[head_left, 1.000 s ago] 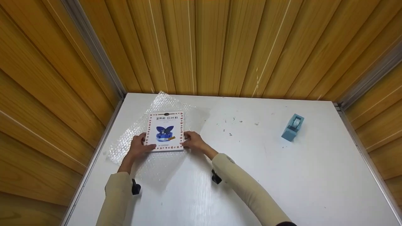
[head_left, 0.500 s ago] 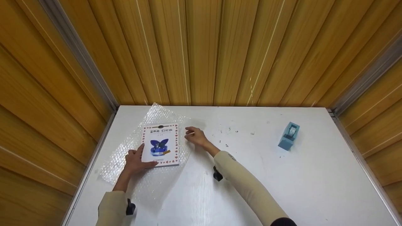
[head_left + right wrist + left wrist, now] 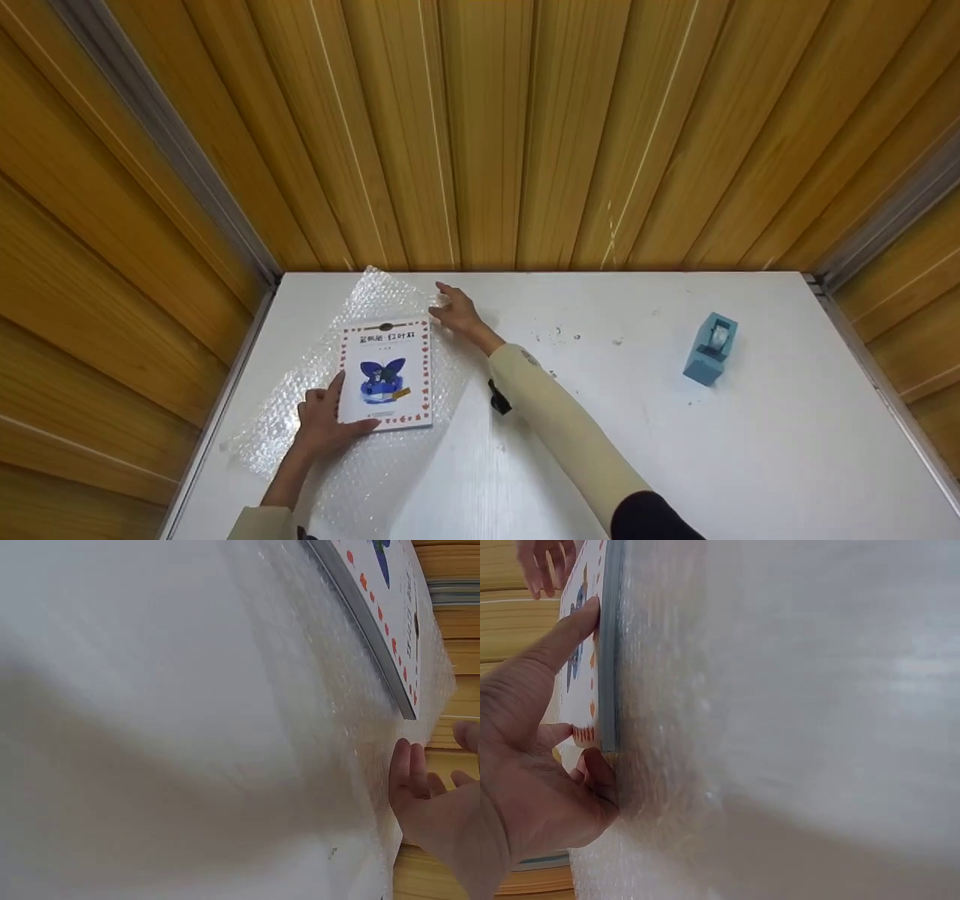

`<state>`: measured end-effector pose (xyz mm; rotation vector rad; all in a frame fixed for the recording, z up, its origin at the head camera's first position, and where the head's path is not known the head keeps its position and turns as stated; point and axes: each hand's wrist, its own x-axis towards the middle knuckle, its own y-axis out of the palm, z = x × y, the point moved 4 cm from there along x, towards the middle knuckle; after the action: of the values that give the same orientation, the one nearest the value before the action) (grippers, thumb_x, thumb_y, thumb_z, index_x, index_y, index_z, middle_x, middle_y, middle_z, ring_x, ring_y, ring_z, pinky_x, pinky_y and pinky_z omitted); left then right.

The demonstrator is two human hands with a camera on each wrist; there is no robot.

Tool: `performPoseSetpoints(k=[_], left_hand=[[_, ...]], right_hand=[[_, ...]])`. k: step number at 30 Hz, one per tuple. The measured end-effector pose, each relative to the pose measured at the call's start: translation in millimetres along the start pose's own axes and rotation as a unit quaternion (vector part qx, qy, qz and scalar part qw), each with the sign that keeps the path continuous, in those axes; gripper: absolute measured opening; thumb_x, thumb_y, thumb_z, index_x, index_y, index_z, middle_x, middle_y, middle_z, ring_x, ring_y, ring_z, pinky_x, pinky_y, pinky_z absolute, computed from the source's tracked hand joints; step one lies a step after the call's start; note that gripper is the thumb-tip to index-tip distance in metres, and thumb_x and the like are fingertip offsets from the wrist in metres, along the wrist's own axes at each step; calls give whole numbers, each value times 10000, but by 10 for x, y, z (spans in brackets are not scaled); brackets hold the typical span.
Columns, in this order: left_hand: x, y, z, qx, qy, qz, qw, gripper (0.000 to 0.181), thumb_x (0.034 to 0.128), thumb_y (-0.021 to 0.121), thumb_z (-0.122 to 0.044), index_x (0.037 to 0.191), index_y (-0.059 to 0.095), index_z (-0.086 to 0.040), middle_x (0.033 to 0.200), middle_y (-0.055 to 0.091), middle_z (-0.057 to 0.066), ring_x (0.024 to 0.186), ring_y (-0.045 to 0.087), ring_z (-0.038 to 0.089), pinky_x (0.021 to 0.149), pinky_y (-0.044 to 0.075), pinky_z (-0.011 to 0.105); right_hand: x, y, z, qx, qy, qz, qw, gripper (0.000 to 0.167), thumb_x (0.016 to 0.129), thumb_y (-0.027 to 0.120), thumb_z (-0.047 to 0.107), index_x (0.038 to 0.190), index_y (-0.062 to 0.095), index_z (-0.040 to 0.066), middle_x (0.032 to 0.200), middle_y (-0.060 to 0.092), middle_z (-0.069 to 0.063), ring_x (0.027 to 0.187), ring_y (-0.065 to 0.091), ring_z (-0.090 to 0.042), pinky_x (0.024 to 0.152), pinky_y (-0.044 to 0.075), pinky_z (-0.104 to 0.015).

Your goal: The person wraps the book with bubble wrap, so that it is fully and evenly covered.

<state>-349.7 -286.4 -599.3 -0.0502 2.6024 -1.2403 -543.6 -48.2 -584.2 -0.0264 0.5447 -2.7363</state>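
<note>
"What worries you from out there?"

"The book (image 3: 384, 375) skewing on the bubble wrap (image 3: 289, 412) beneath. I see the left hand (image 3: 322, 427) spread round its near-left corner; the right hand (image 3: 459, 311), fingers parted, nears the far-right one, contact unclear. Pressing lightly while tugging could do it."

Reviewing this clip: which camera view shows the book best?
The head view: nearly the whole cover of the book shows, with the left hand at its lower left corner. The left wrist view shows it steeply slanted, cropped at the top; the right wrist view catches only part, including the title end.
</note>
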Motion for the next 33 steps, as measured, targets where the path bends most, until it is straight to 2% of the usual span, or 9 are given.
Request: performPoseSetpoints(k=[5, 8, 11, 14, 16, 19, 25, 30, 33], left_hand=[[3, -23, -29, 54, -56, 35, 10000, 1214, 700, 904, -517, 1613, 243, -67, 1346, 391, 301, 1132, 363, 391, 879, 455, 502], [-7, -36, -54, 73, -73, -6, 9999, 1203, 698, 910, -500, 1610, 253, -69, 1345, 397, 301, 1142, 368, 395, 892, 459, 519], [-1, -39, -55, 89, -57, -4, 9999, 1196, 700, 910, -492, 1606, 255, -66, 1347, 391, 308, 1148, 369, 407, 905, 463, 539], [9, -36, -50, 94, -28, 35, 9999, 1192, 698, 912, -488, 1600, 257, -63, 1344, 385, 318, 1146, 377, 418, 909, 468, 552], [20, -36, -41, 95, -30, 51, 9999, 1188, 700, 912, -487, 1597, 256, -66, 1348, 384, 317, 1150, 381, 422, 915, 466, 556], [29, -48, -36, 66, -36, 26, 10000, 1174, 700, 916, -465, 1590, 265, -63, 1346, 388, 319, 1161, 387, 430, 926, 459, 565], [36, -66, -59, 19, -51, 95, 9999, 1175, 699, 917, -460, 1585, 258, -60, 1351, 384, 321, 1180, 391, 437, 959, 451, 580], [31, -89, -82, -40, -58, 171, 9998, 1152, 701, 921, -423, 1574, 264, -59, 1352, 369, 331, 1192, 374, 458, 986, 429, 597], [25, -84, -116, 4, -67, 231, 9997, 1188, 706, 921, -389, 1592, 200, -65, 1363, 348, 350, 1207, 359, 475, 1008, 416, 614]], right_hand=[[79, 30, -19, -599, 105, 266, 9978, 661, 997, 600, 69, 1579, 303, -28, 1522, 464, -277, 1283, 576, -407, 1090, 493, -437], [67, 33, 9, -638, -101, 231, 9976, 639, 985, 608, 75, 1551, 343, -62, 1454, 506, -299, 1325, 527, -426, 1140, 441, -476], [41, 49, 52, -661, -392, 16, 9970, 583, 971, 629, 66, 1500, 428, -76, 1319, 563, -304, 1235, 561, -426, 1078, 478, -489], [2, 81, 95, -880, -771, -278, 9927, 475, 961, 656, 56, 1409, 555, -67, 1162, 620, -284, 1083, 597, -396, 953, 518, -443], [-24, 109, 124, -1041, -1009, -457, 9884, 377, 961, 666, 53, 1324, 645, -48, 1077, 650, -259, 995, 603, -365, 870, 510, -393], [-67, 139, 172, -1117, -1178, -630, 9847, 252, 964, 669, 52, 1196, 741, -13, 1022, 682, -221, 942, 597, -323, 823, 476, -347], [-193, 145, 241, -1413, -759, -629, 9850, 172, 967, 685, 82, 1089, 805, 69, 1076, 656, -160, 990, 596, -256, 865, 500, -356], [-307, 176, 236, -1841, -453, -498, 9806, 173, 981, 681, 119, 1091, 813, 111, 1149, 642, -142, 1054, 609, -256, 896, 533, -383], [-362, 197, 214, -2021, -359, -511, 9774, 178, 986, 675, 128, 1100, 811, 123, 1170, 640, -131, 1105, 595, -261, 936, 528, -396]])
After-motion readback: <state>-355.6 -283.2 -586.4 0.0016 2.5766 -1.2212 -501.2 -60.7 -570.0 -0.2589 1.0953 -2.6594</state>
